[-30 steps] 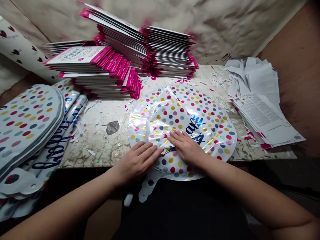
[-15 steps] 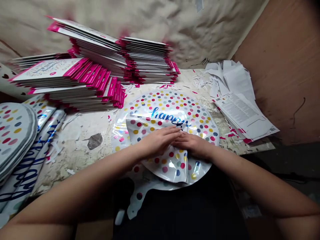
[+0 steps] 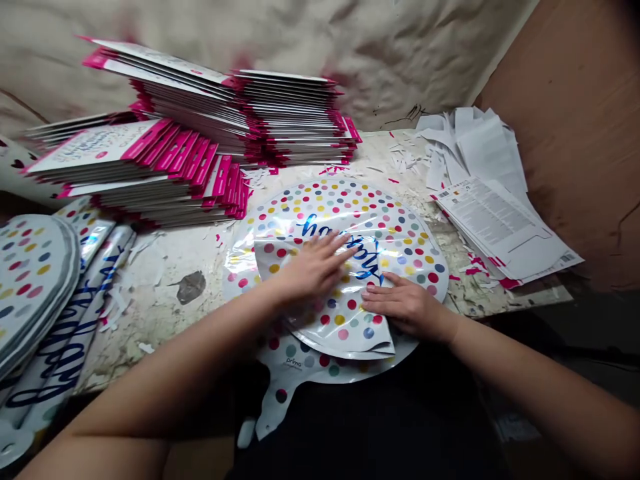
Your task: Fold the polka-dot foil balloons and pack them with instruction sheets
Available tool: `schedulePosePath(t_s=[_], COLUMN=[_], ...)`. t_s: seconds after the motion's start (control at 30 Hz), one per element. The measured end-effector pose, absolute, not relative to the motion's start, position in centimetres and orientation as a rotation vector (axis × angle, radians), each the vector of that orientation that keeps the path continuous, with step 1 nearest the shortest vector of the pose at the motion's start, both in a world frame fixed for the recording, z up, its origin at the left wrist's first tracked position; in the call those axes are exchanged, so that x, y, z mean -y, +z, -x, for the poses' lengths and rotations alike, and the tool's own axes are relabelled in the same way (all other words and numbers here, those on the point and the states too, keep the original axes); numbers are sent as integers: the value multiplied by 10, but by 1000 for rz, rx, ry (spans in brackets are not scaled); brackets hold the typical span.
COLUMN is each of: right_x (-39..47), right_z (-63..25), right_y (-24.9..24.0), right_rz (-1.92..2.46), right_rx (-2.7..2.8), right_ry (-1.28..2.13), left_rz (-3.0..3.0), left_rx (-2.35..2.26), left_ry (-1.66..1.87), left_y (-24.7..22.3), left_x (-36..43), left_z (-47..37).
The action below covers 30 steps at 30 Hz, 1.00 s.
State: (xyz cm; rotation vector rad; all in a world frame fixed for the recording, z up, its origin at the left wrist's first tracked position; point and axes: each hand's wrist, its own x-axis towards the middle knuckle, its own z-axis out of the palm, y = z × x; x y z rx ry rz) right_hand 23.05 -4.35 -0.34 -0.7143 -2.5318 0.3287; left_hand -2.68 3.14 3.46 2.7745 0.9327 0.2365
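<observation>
A round foil balloon (image 3: pixel 320 200), white with coloured dots and blue lettering, lies flat before me with its tail (image 3: pixel 277 400) toward my lap. On top of it is a folded, dotted foil piece (image 3: pixel 345 330); whether it is a separate balloon I cannot tell. My left hand (image 3: pixel 317 267) rests on the folded foil with its fingers stretched and slightly spread, covering part of the lettering. At the fold's right edge, my right hand (image 3: pixel 407 303) lies palm down, fingers extended onto the foil. Both hands press on the surface and grasp nothing.
Tall stacks of white and pink packs (image 3: pixel 185 167) stand at the back left. More dotted balloons (image 3: pixel 35 267) are piled at the left edge, beside folded ones (image 3: pixel 95 313). Printed sheets (image 3: pixel 500 220) lie at the right, and paper scraps (image 3: pixel 405 160) litter the worn table.
My hands, close together with fingers overlapping before, have moved apart. The left has shifted left, the right to the right, uncovering more blue lettering on the folded foil.
</observation>
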Motion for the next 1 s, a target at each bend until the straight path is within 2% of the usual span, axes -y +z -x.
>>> schedulePosePath(t_s=[0.13,0.23,0.33,0.5,0.6,0.67,0.7,0.77,0.8,0.87,1.0], right_x=[42,43,44,45,44,42,42,42,43,44,39], right_z=[-231,-231,-231,-230,-230,-231,-232,-234,-235,-236,-234], right_y=[-2,-2,-2,-3,-5,-6,-7,-7,-6,-3,12], right_rz=[719,718,713,725,719,705,707,750,784,863,1184], right_rx=[2526,2532,2538,2510,2510,2523,2525,2498,2467,2385,2129], right_ry=[354,343,332,311,316,342,364,436,483,608,919], left_rz=[-2566,-2441,-2321,-2358,-2446,-2597,-2723,-2904,-2921,-2916,-2819], left_rx=[-1381,-1413,-1390,-1790,-2050,-1869,-1607,-909,-732,-622,-790], left_ry=[698,601,607,582,811,898,824,403,292,167,-4], left_y=[56,50,32,26,37,44,45,41,37,25,6], left_x=[-46,-55,-64,-85,-85,-75,-68,-53,-46,-35,-32], left_z=[111,143,136,140,141,118,100,58,37,4,-18])
